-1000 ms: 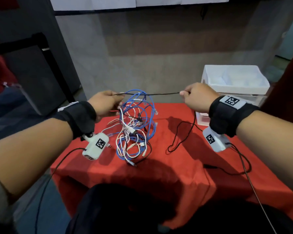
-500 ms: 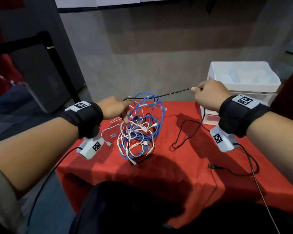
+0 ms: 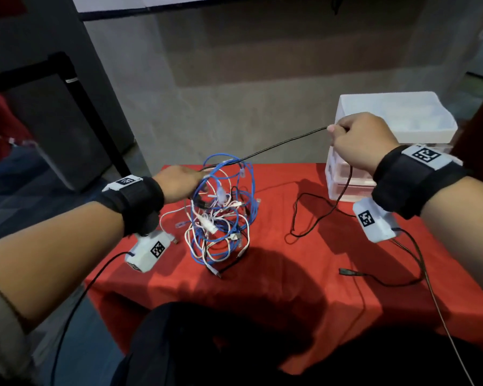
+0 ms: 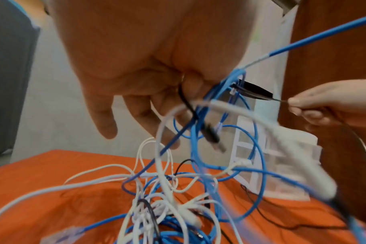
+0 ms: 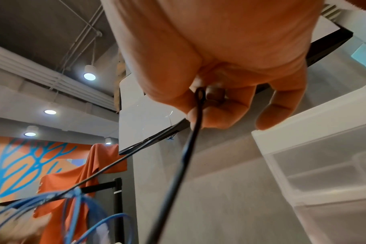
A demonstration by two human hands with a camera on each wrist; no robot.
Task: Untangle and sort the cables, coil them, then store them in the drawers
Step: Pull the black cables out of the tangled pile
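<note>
The right hand (image 3: 363,142) is raised at 2 o'clock above the bench (image 3: 276,285), in front of the white drawer unit (image 3: 396,118), with thumb and fingers pinched on the black cable (image 3: 285,142). From the pinch, one run of this cable stretches taut down toward 9 o'clock into the tangle; the other run hangs from the hand and lies in loose curves on the red cloth at 3 o'clock, ending in a dark plug (image 3: 346,272).

The left hand (image 3: 179,183) is at 10 o'clock beside the cable tangle (image 3: 221,215), fingers curled; the left wrist view shows the black cable passing through its closed grip.

The tangle of blue and white cables stands at the centre of the bench, its upper blue loops lifted clear of the cloth and its lower loops resting on it.
</note>
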